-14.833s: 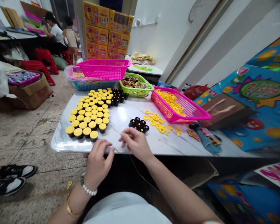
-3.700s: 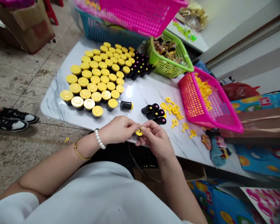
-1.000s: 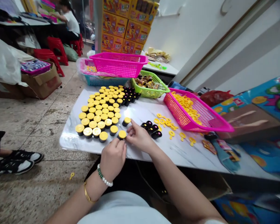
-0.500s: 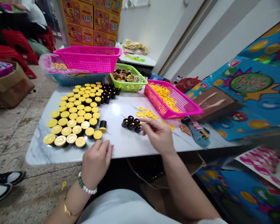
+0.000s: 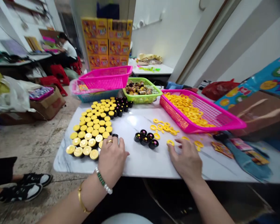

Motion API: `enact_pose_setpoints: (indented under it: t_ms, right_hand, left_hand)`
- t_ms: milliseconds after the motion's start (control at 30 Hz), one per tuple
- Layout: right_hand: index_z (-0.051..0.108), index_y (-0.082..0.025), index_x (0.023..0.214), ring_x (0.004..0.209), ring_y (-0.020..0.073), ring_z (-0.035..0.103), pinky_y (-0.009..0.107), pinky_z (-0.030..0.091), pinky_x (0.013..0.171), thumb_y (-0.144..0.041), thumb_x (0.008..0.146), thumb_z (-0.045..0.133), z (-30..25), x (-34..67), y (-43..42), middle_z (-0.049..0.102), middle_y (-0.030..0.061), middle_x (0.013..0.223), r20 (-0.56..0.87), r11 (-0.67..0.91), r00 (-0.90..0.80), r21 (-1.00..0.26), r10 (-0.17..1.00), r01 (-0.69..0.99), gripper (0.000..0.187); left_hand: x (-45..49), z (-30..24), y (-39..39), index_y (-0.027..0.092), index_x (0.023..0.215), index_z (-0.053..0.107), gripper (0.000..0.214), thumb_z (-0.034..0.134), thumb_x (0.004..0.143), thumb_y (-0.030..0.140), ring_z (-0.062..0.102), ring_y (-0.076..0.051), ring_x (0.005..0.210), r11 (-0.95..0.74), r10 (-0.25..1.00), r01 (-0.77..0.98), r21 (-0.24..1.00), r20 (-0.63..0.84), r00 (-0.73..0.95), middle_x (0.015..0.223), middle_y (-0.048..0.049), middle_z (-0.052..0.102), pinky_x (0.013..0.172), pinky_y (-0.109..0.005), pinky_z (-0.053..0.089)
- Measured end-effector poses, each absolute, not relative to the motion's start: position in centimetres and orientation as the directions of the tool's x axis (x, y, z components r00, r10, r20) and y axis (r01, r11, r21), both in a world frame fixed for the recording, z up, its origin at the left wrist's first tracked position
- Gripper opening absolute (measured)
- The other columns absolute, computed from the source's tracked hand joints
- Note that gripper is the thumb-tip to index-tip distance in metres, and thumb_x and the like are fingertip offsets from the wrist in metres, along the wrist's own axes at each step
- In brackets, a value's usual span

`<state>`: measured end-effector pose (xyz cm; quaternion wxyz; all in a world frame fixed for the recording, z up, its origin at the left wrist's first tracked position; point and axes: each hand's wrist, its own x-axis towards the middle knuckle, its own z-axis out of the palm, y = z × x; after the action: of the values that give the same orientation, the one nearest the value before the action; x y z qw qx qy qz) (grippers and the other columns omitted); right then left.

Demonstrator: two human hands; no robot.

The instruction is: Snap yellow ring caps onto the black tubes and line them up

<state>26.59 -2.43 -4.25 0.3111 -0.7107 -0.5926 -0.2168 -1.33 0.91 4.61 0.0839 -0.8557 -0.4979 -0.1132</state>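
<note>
My left hand [image 5: 113, 155] is at the right edge of many black cups with yellow lids [image 5: 87, 150]. Its fingers are loosely bent with the thumb apart, just in front of a lone black cup [image 5: 115, 135]; whether they touch it is hidden. My right hand [image 5: 186, 157] hovers low over the table, thumb and forefinger apart, beside a yellow plastic ring [image 5: 170, 142]. Between the hands stands a small cluster of open black cups [image 5: 144, 140] with pink and yellow bits inside. More yellow rings [image 5: 164, 127] lie loose behind them.
A pink basket [image 5: 224, 124] of yellow rings stands at the right, a green basket [image 5: 144, 99] of small containers behind. Pink and blue baskets [image 5: 105, 79] stack at the back left. More open black cups [image 5: 121, 107] stand near them. A cloth and packets [image 5: 242, 155] lie right.
My left hand has moved forward to the lone black cup. My right hand has drawn away rightward from the open cups to the loose rings. The camera view has shifted.
</note>
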Motion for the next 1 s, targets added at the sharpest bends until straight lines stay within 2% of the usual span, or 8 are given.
enact_pose_setpoints:
  t_ms: [167,267,333,433,567,667,900,1000]
  right_hand:
    - [0.067,-0.015,0.099,0.087,0.0282,0.057,0.041,0.047,0.079,-0.037,0.093,0.052,-4.9,27.3,-2.0,0.069,0.0119,0.092,0.694,-0.086,0.099,-0.053,0.714,0.995,0.028]
    - [0.068,-0.016,0.091,0.085,0.0268,0.056,0.04,0.048,0.078,-0.034,0.091,0.056,-4.8,26.9,-2.7,0.067,0.0109,0.088,0.694,-0.089,0.132,-0.098,0.707,0.991,0.022]
    - [0.068,-0.017,0.087,0.091,0.0275,0.057,0.041,0.049,0.082,-0.032,0.09,0.057,-4.7,26.5,-3.3,0.066,0.013,0.095,0.698,-0.083,0.154,-0.135,0.7,0.987,0.02]
    - [0.067,-0.017,0.088,0.1,0.0281,0.059,0.043,0.05,0.089,-0.031,0.09,0.057,-4.7,25.9,-4.4,0.066,0.0145,0.105,0.694,-0.013,0.149,-0.198,0.704,0.98,0.018]
    - [0.066,-0.019,0.098,0.103,0.0275,0.063,0.046,0.051,0.093,-0.032,0.091,0.056,-5.1,25.0,-6.0,0.07,0.012,0.105,0.66,0.078,0.137,-0.286,0.738,0.955,0.018]
    - [0.065,-0.019,0.108,0.107,0.0282,0.063,0.048,0.051,0.095,-0.032,0.092,0.056,-5.3,24.2,-7.0,0.071,0.0124,0.11,0.645,0.117,0.105,-0.291,0.757,0.95,0.023]
    - [0.063,-0.016,0.109,0.11,0.0288,0.06,0.048,0.049,0.099,-0.033,0.092,0.058,-4.9,23.4,-7.8,0.069,0.0145,0.113,0.62,0.085,0.114,-0.281,0.777,0.956,0.024]
    - [0.064,-0.017,0.108,0.111,0.0288,0.06,0.048,0.048,0.1,-0.033,0.091,0.059,-4.7,23.3,-7.8,0.069,0.0143,0.113,0.6,0.083,0.126,-0.309,0.79,0.947,0.025]
  left_hand:
    - [-0.4,5.1,3.1,0.008,0.094,0.068,0.021,0.062,0.088,0.028,0.061,-0.034,0.094,-0.509,0.844,0.839,-0.191,0.081,0.53,0.09,-0.02,0.064,0.079,-0.043,0.046]
    - [-0.4,5.2,3.5,0.004,0.097,0.067,0.02,0.056,0.09,0.019,0.064,-0.032,0.086,-0.53,0.838,0.812,-0.246,-0.005,0.546,0.093,-0.0227,0.063,0.07,-0.039,0.047]
    - [-0.5,5.3,3.9,0.003,0.099,0.067,0.021,0.053,0.089,0.016,0.065,-0.032,0.085,-0.547,0.829,0.796,-0.257,-0.034,0.558,0.093,-0.0227,0.064,0.068,-0.038,0.048]
    - [-0.5,5.6,4.8,0.005,0.097,0.067,0.021,0.048,0.089,0.011,0.066,-0.03,0.084,-0.583,0.806,0.772,-0.254,-0.061,0.589,0.092,-0.0204,0.064,0.07,-0.037,0.049]
    - [-0.3,5.9,5.9,0.007,0.099,0.067,0.029,0.04,0.089,0.005,0.066,-0.028,0.086,-0.625,0.773,0.738,-0.254,-0.071,0.63,0.094,-0.0203,0.063,0.072,-0.036,0.048]
    - [-0.4,5.9,6.6,0.007,0.097,0.069,0.031,0.039,0.088,0.004,0.065,-0.028,0.086,-0.664,0.742,0.707,-0.245,-0.1,0.663,0.095,-0.0216,0.062,0.071,-0.036,0.047]
    - [-1.0,6.2,8.2,0.017,0.1,0.072,0.029,0.046,0.087,0.016,0.062,-0.025,0.079,-0.735,0.677,0.654,-0.178,-0.161,0.718,0.084,-0.014,0.064,0.066,-0.032,0.043]
    - [-1.5,7.0,9.0,0.022,0.108,0.071,0.029,0.052,0.085,0.027,0.062,-0.022,0.076,-0.75,0.66,0.659,-0.061,-0.147,0.737,0.086,-0.0107,0.066,0.065,-0.029,0.041]
